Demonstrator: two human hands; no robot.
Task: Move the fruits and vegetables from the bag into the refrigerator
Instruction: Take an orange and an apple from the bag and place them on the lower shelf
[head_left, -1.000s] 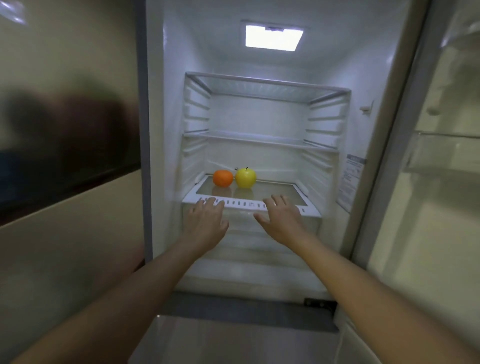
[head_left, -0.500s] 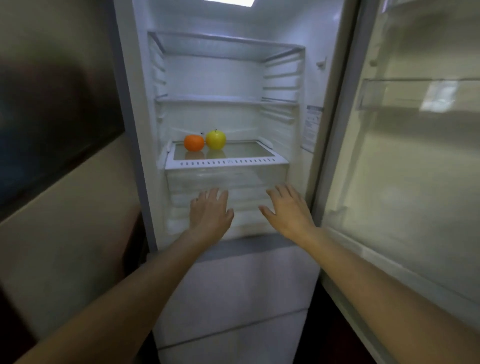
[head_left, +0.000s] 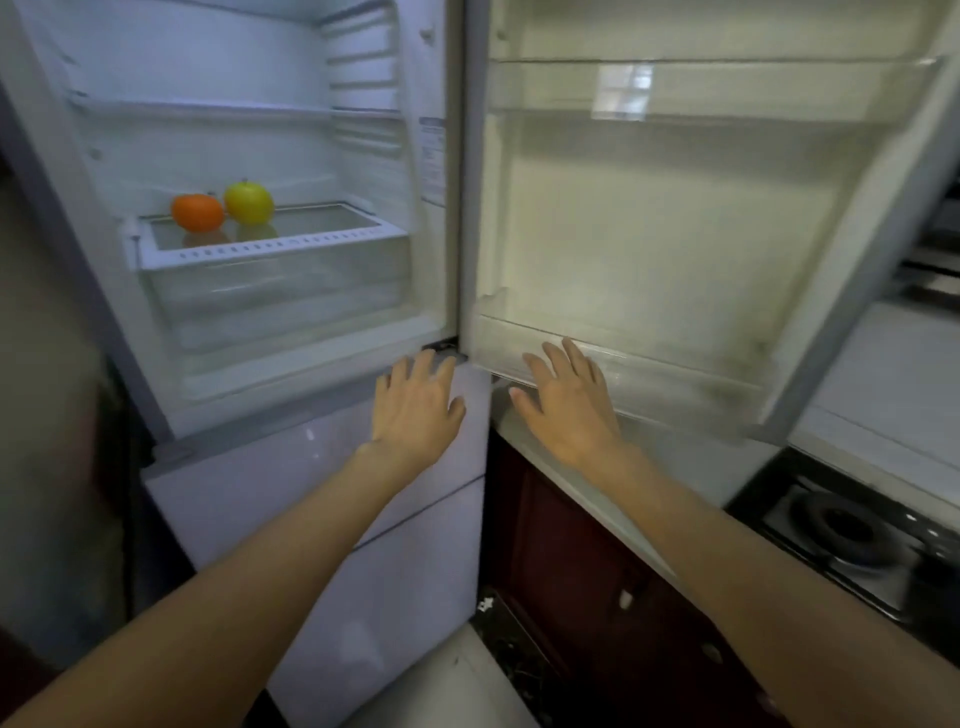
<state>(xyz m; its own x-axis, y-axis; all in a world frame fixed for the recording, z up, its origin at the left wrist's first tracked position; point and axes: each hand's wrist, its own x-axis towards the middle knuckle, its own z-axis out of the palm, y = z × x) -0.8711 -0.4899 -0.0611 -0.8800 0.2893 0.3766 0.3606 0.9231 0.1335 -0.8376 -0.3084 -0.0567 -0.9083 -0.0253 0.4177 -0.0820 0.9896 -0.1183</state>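
Note:
The refrigerator (head_left: 270, 364) stands open at the left. An orange (head_left: 197, 212) and a yellow-green apple (head_left: 249, 202) sit side by side on its lowest glass shelf (head_left: 270, 244), above a clear drawer. My left hand (head_left: 415, 410) is held out with fingers spread in front of the fridge's lower right corner, holding nothing. My right hand (head_left: 566, 402) is also spread and empty, in front of the bottom edge of the open fridge door (head_left: 649, 223). No bag is in view.
A pale counter (head_left: 571, 467) runs to the right under the open door, with dark red cabinets (head_left: 587, 582) below. A gas stove burner (head_left: 841, 525) sits on the counter at the far right. The closed lower fridge door (head_left: 322, 493) is beneath my left hand.
My view has swung right and down, away from the shelves. Both hands have drawn back from the shelf edge and shifted right, now level with the bottom of the open compartment and door.

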